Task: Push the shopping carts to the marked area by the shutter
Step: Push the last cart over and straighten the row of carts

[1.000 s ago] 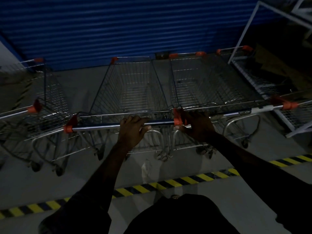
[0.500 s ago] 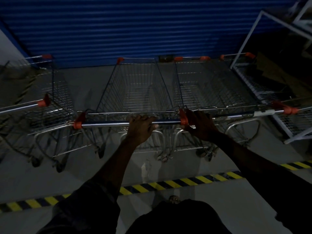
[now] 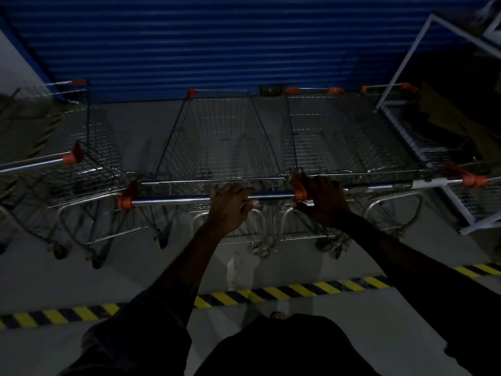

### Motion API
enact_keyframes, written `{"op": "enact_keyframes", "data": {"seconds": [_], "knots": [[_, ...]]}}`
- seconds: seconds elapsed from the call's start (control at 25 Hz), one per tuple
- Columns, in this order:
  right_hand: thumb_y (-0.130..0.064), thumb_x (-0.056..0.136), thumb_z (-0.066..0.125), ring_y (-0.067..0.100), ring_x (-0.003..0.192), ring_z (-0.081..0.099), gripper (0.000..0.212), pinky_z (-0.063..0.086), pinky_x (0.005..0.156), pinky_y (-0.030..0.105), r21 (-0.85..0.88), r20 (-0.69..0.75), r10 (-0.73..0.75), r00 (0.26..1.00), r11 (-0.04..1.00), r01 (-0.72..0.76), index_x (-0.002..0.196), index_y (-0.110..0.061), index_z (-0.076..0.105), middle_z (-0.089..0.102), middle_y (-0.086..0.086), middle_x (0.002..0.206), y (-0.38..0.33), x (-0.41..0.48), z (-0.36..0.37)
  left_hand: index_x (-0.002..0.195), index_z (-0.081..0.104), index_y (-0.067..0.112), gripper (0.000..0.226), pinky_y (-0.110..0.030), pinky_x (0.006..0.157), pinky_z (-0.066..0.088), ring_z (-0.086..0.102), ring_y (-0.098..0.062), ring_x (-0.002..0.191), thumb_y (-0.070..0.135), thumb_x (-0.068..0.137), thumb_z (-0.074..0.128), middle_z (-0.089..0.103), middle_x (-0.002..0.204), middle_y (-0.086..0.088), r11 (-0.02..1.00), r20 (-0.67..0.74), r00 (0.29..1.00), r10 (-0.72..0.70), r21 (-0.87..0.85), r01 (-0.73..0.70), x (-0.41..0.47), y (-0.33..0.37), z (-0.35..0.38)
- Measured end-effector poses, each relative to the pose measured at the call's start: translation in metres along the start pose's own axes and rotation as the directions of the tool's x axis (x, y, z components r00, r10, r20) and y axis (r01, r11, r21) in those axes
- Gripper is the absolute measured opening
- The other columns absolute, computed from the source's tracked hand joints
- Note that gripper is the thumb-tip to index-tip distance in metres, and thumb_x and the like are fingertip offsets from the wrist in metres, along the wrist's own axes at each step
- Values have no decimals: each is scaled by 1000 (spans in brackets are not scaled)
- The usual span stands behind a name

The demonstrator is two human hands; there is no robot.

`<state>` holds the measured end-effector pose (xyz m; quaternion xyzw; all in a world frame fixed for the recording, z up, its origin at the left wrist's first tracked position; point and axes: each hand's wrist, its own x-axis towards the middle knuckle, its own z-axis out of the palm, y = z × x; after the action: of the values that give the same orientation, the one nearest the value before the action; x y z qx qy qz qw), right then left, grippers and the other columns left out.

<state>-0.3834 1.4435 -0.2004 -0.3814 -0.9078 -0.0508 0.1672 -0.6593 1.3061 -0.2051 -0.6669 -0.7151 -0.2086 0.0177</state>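
Observation:
Two wire shopping carts stand side by side in front of me, facing the blue shutter. My left hand grips the handle bar of the middle cart, near its right end. My right hand holds the left end of the handle of the right cart, next to the orange end cap. Both carts' front ends are close to the shutter. A yellow-and-black striped floor line runs behind the carts, under my arms.
A third cart stands at the left, angled slightly. A white metal frame and rack leans at the right beside the right cart. The scene is dim. A grey concrete floor shows between the left and middle carts.
The carts have rolled forward toward the shutter, and I have followed; the striped line now lies lower in view. Both hands keep their hold on the handles.

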Motion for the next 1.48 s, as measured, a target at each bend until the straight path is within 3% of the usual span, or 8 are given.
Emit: {"op": "enact_keyframes", "data": {"seconds": [0.28, 0.44, 0.64, 0.92, 1.08, 1.24, 1.4, 1.48], "knots": [[-87, 85, 29, 36, 106, 57, 94, 44, 90, 54, 5, 6, 5, 1000, 1000, -5, 151, -22, 46, 61, 13, 120, 0, 0, 0, 124, 68, 34, 53, -33, 82, 16, 59, -22, 102, 64, 95, 36, 68, 104, 8, 1000, 18, 1000, 16, 1, -16, 1, -2, -3], [-85, 88, 26, 36, 104, 59, 90, 46, 88, 54, 25, -29, -8, 1000, 1000, 9, 150, -23, 45, 62, 13, 119, -3, -1, -4, 125, 67, 35, 55, -38, 89, 26, 59, -23, 105, 66, 92, 35, 69, 108, 8, 1000, 32, 999, -4, -7, 5, 2, -1, -4], [-88, 86, 15, 35, 110, 60, 99, 40, 91, 48, 31, 61, 34, 998, 999, -36, 152, -22, 47, 64, 10, 126, -2, 1, -6, 127, 66, 35, 58, -43, 93, 32, 59, -24, 112, 68, 91, 34, 69, 118, 9, 1000, 56, 998, -11, 11, 10, 7, 1, -6], [-89, 84, 15, 35, 113, 59, 102, 41, 96, 50, 21, 91, 41, 995, 999, -43, 153, -21, 44, 62, 11, 126, -6, 1, -10, 128, 66, 36, 52, -40, 92, 29, 60, -23, 114, 65, 93, 41, 69, 121, 8, 1000, 23, 1000, -2, 20, 2, 4, -1, -8], [-79, 89, 27, 35, 109, 60, 90, 42, 95, 50, 23, 72, 40, 997, 999, -42, 153, -19, 43, 62, 12, 121, -7, 2, -10, 128, 67, 34, 54, -39, 89, 26, 61, -25, 109, 65, 92, 42, 71, 116, 7, 1000, 9, 1000, -4, -6, 4, 9, 3, -9], [-85, 88, 16, 35, 108, 60, 97, 42, 92, 48, -2, 66, 35, 997, 999, -35, 151, -18, 46, 62, 11, 119, -4, 1, -8, 126, 68, 37, 56, -41, 92, 29, 62, -24, 110, 68, 90, 38, 71, 120, 9, 1000, -14, 1000, 0, -18, -1, 7, 1, -6], [-81, 89, 30, 34, 106, 61, 86, 43, 92, 47, 27, 37, 8, 999, 1000, -9, 152, -24, 45, 64, 10, 120, -4, 0, -9, 126, 68, 38, 51, -43, 92, 35, 62, -24, 109, 64, 91, 42, 71, 120, 10, 1000, -40, 999, 3, 15, -3, 3, 3, -6], [-83, 90, 26, 32, 106, 60, 88, 41, 91, 45, 25, 35, 6, 999, 1000, -7, 153, -26, 44, 63, 8, 122, -2, 0, -10, 128, 66, 37, 51, -43, 92, 35, 62, -25, 108, 63, 92, 41, 71, 121, 9, 999, -38, 999, 14, 41, -13, 3, 5, -6]]}}
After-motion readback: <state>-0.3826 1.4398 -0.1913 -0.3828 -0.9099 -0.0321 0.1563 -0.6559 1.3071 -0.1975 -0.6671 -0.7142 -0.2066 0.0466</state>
